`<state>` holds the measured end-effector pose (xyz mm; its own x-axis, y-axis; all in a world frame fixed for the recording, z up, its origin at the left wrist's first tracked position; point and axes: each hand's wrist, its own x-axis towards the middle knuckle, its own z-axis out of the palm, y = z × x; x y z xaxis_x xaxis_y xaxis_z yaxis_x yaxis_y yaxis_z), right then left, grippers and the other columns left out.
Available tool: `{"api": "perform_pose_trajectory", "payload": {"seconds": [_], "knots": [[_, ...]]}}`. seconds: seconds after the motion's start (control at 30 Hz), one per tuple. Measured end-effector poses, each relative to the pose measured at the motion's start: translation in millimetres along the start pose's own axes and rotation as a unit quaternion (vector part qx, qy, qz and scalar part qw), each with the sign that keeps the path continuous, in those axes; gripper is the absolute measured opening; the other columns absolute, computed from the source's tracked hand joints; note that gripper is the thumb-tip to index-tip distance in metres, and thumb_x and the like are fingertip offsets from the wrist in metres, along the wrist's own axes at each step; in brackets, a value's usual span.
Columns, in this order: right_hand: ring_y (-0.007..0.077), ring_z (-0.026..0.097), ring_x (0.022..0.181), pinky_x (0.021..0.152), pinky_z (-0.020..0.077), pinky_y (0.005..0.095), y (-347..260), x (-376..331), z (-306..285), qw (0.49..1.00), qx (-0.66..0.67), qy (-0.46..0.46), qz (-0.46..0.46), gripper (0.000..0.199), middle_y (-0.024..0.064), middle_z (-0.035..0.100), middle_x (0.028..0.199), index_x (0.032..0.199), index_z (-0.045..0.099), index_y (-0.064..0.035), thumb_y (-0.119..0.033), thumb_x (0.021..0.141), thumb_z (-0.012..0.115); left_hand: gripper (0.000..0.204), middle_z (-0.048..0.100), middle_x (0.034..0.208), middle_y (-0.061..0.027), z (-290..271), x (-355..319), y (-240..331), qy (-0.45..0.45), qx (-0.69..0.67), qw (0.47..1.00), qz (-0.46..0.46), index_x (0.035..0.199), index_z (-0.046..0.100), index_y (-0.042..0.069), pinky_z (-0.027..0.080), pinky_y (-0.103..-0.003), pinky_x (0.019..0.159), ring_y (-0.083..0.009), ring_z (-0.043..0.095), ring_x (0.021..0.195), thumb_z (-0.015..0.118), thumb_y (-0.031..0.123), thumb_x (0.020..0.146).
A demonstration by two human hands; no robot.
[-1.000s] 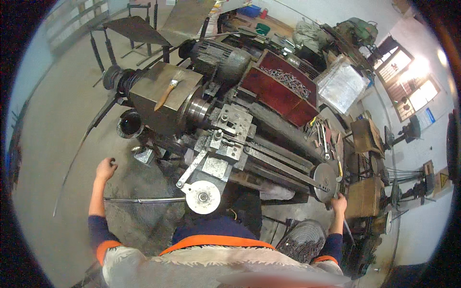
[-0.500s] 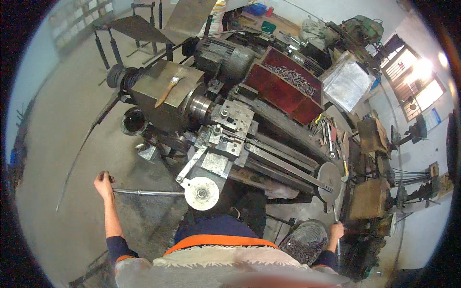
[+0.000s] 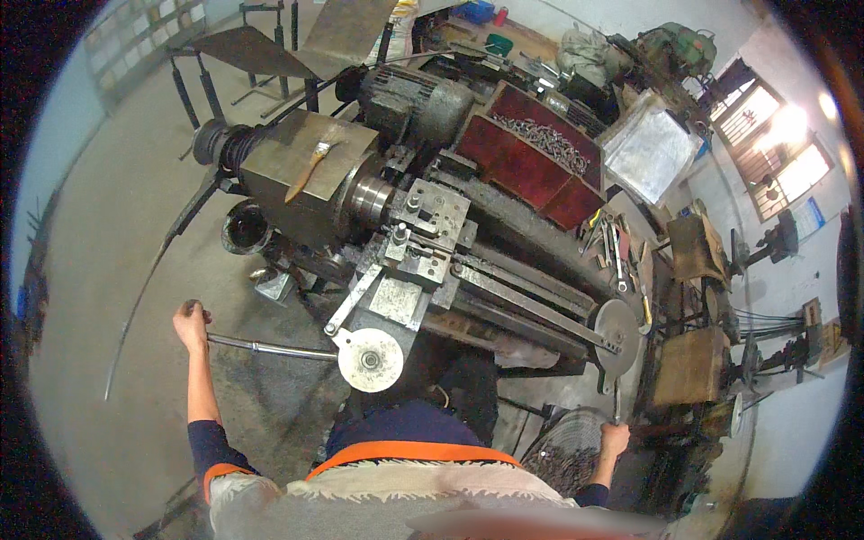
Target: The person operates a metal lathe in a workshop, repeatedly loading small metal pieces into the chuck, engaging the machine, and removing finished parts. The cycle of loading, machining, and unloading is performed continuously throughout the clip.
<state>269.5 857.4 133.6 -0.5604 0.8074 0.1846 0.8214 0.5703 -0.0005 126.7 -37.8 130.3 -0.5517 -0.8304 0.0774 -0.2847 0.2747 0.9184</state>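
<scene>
My left hand (image 3: 190,327) is closed round the dark end of a long metal lever (image 3: 270,348). That lever runs to a round pale disc (image 3: 370,360) on the near side of a lathe (image 3: 310,166). At the right, my right hand (image 3: 615,438) grips a second lever (image 3: 617,400) below a larger grey disc (image 3: 616,337). Between the two, the steel tool block (image 3: 432,211) sits beside the shiny spindle nose (image 3: 370,198). A flat bar (image 3: 531,306) links the block's side to the grey disc.
A wooden-handled brush (image 3: 310,171) lies on the headstock. Behind the bed stands a dark red tray (image 3: 504,157) of small metal parts (image 3: 544,142). Spanners (image 3: 621,256) lie right of it. A round basket (image 3: 567,450) of dark pieces stands near my right hand.
My left hand has shifted slightly up and left with its lever. My right hand has come left and a little nearer, its lever swinging the same way. The view has shifted slightly.
</scene>
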Motion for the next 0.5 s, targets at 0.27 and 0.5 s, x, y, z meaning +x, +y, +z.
{"api": "perform_pose_trajectory", "payload": {"seconds": [0.27, 0.5], "knots": [[0.0405, 0.061, 0.076, 0.070, 0.0481, 0.0480, -6.8, 7.8, -0.2, 0.999, -0.039, 0.036, 0.009, 0.033, 0.0230, 0.063, 0.079, 0.075, 0.062, 0.0009, -0.031, 0.067, 0.057, 0.019, 0.061, 0.065, -0.0128, -1.8, 2.0, -12.2, -0.006, -0.024, 1.000, -0.003, 0.089, 0.062, -0.007, 0.047, -0.027, 0.051, -0.0169, 0.059, 0.055, 0.053, 0.006, 0.078], [0.0381, 0.061, 0.086, 0.075, 0.0482, 0.0470, 30.6, 93.3, 16.7, 0.998, -0.064, 0.003, -0.014, 0.033, 0.0213, 0.063, 0.088, 0.080, 0.059, -0.0018, -0.033, 0.070, 0.052, 0.023, 0.065, 0.077, -0.0093, 24.5, -17.6, -4.1, 0.141, 0.155, 0.978, 0.024, 0.091, 0.066, 0.003, 0.047, -0.032, 0.069, -0.0190, 0.061, 0.073, 0.058, 0.013, 0.072]]}}
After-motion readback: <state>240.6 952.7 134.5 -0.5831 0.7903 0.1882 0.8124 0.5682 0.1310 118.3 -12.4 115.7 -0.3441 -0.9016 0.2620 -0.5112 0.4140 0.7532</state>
